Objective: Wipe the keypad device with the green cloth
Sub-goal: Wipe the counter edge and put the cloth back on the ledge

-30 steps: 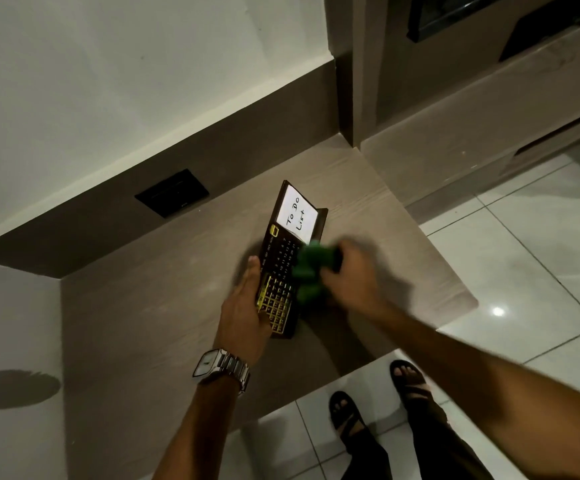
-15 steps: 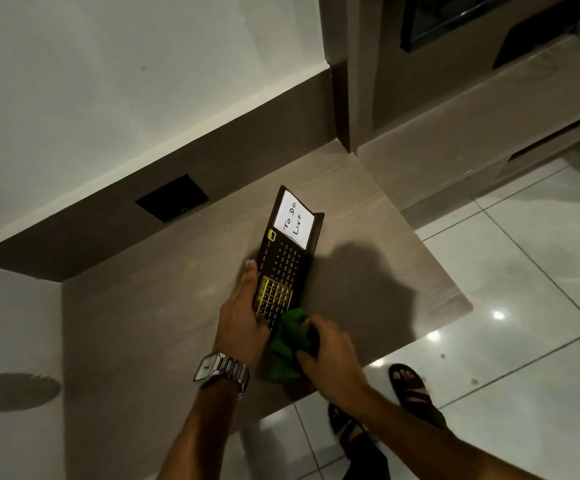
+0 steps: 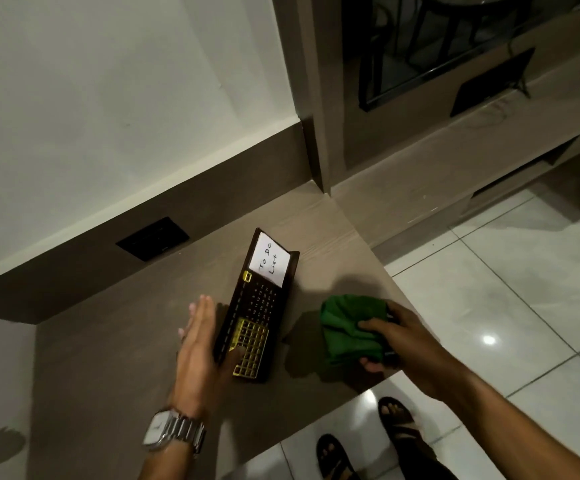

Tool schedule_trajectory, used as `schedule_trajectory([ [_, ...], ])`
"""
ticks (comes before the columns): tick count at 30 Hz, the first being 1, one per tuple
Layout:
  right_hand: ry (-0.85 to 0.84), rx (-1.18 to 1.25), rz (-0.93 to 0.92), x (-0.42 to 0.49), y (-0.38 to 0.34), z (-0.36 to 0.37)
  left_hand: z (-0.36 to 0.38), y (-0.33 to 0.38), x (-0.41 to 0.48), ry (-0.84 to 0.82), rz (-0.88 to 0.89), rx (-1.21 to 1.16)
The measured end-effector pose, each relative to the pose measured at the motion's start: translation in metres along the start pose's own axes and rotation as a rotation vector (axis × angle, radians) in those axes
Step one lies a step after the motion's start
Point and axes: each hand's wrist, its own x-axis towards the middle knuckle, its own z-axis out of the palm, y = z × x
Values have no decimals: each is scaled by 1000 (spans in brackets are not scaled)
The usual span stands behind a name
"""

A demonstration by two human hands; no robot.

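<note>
Green cloth [image 3: 350, 327] now off keypad device [image 3: 253, 317]

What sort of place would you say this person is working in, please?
Probably a room in a home or hotel: a built-in wooden desk with a wall socket above it, a glossy tiled floor, and a dark screen on a matching shelf unit.

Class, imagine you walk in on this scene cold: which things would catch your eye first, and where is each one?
The bunched green cloth stands out most, gripped in the right hand at the counter's near right edge, clear of the device. Next is the dark keypad device mid-counter, with gold keys at its near end and a white "To Do List" note at its far end. The left hand lies along its left side, thumb on the gold keys.
</note>
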Motion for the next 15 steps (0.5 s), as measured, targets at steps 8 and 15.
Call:
schedule_trajectory([
  [8, 122, -39, -287, 64, -79, -62, 81, 87, 53, 157, 325, 55],
  [15, 302, -294, -534, 178, -103, -72, 173, 69, 95, -191, 357, 430],
])
